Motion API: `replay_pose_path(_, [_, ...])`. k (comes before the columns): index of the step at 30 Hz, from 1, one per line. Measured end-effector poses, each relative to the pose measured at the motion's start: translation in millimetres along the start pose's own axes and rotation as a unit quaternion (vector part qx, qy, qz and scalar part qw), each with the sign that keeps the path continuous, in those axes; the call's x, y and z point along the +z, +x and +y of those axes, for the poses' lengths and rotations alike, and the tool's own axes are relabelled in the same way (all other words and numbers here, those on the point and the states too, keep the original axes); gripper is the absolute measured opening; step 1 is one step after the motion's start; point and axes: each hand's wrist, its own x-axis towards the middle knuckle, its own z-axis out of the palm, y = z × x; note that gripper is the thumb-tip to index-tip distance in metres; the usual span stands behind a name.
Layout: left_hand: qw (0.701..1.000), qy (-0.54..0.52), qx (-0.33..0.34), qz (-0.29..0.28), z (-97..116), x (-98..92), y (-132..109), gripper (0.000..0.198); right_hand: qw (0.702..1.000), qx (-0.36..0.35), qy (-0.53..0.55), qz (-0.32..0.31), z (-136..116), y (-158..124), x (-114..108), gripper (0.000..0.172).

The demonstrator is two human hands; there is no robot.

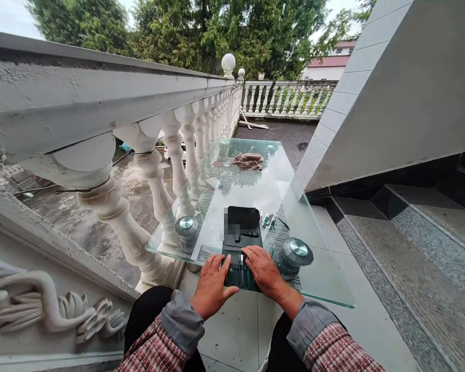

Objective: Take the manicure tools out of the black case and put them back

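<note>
A black tool case (242, 247) lies open on the near end of a glass table (329, 289), with several small tools in its slots. My left hand (212, 285) rests flat against the case's near left corner, fingers spread. My right hand (265, 269) lies over the case's near right part, fingers on the tools. Several loose small tools (268, 220) lie on the glass just right of the case.
Two round metal table fittings (186, 224) (295, 251) flank the case. A crumpled brown cloth (248, 160) lies at the table's far end. A white stone balustrade (151, 155) runs along the left; a tiled wall and dark steps (411, 222) rise on the right.
</note>
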Motion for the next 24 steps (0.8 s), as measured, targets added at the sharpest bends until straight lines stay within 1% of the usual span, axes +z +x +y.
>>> replay_pose_path(5, [1.0,0.015,0.013,0.002,-5.3,1.1,11.1,0.07,0.999,-0.014,0.035,0.004,17.3,20.2,1.6,0.036])
replay_pose_path(9, [0.999,0.037,0.019,-0.004,-7.3,-4.5,26.3,0.069,0.998,-0.034,0.056,0.022,25.0,32.2,0.4,0.034])
replay_pose_path(12, [0.998,0.05,0.038,-0.014,-9.6,-15.4,40.8,0.08,0.995,-0.034,0.075,0.063,20.5,37.2,-3.2,0.032])
replay_pose_path(14, [0.996,0.051,0.06,-0.036,-12.8,-25.3,51.4,0.085,0.991,-0.03,0.081,0.102,13.8,37.8,-5.5,0.029])
replay_pose_path(17, [0.991,0.042,0.106,-0.074,-18.3,-38.7,66.3,0.081,0.988,-0.036,0.077,0.128,5.2,35.8,-7.2,0.025])
replay_pose_path(20, [0.986,0.044,0.131,-0.091,-20.9,-43.8,75.7,0.082,0.991,-0.038,0.054,0.114,3.7,34.3,-6.8,0.025])
replay_pose_path(24, [0.987,0.054,0.125,-0.081,-19.5,-39.7,77.1,0.085,0.996,-0.039,0.025,0.07,5.4,34.3,-5.1,0.027])
